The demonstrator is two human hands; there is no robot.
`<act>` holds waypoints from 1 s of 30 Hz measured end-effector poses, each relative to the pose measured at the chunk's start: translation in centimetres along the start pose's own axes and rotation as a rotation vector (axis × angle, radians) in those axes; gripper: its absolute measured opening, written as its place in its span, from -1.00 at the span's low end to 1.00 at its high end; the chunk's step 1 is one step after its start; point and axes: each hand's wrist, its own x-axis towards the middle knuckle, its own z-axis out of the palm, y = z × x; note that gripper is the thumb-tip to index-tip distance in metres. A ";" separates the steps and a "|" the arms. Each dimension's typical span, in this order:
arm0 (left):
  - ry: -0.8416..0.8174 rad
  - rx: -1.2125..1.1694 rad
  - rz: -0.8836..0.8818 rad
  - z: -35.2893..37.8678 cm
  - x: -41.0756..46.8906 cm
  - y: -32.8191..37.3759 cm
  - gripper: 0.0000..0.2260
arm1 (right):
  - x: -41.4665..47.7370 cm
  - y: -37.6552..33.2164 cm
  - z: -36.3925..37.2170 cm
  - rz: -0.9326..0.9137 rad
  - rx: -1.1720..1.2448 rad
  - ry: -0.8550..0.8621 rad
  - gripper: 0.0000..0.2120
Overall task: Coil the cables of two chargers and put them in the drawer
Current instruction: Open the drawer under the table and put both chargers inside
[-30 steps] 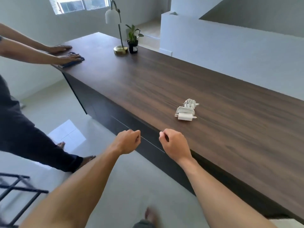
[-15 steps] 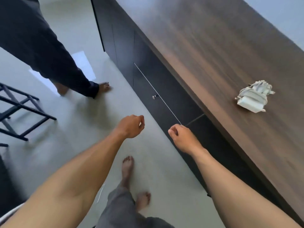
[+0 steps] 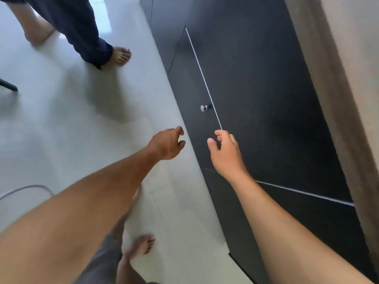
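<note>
both hands empty, close to the knobbed drawer front

the view looks steeply down the face of a dark cabinet (image 3: 266,89). a thin bright seam (image 3: 203,76) runs diagonally across it. just to the seam's left sits a small round metal knob (image 3: 203,108) on the drawer (image 3: 190,87), whose front lies flush with the panels around it. the brown wooden edge of the countertop (image 3: 328,89) runs down the right side of the frame, blurred.

the left hand (image 3: 167,143) hangs over the pale floor (image 3: 71,119) just beside the foot of the cabinet, below the knob in the frame. its fingers are loosely curled with thumb and forefinger apart, and it grips nothing. the right hand (image 3: 224,149) is in front of the dark panel, thumb spread to the left and fingers gently bent. it holds nothing, and its forefinger tip is at the lower end of the bright seam. whether it touches the panel cannot be told. the two hands are near each other and apart, and neither is on the knob.

at the bottom, the person's own bare foot (image 3: 143,245) stands on the floor beside a grey trouser leg (image 3: 102,261). at the top left, a second person's bare foot (image 3: 121,56) shows under a dark blue trouser leg (image 3: 82,27), near the cabinet. a black frame leg (image 3: 8,87) enters at the left edge, and a thin grey curved rim (image 3: 26,188) shows lower left, too little of it to name.
</note>
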 end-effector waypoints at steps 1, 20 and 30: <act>-0.008 -0.016 -0.002 0.8 1.2 -0.1 -0.68 | 1.0 0.1 0.5 0.018 0.017 0.015 -0.61; 0.199 -0.177 -0.067 7.0 20.3 3.0 -0.66 | 12.9 7.2 4.0 -0.288 -0.072 0.160 -0.78; 0.216 -0.001 0.023 7.1 20.7 2.0 -0.74 | 12.5 8.5 4.6 -0.272 -0.219 0.054 -0.54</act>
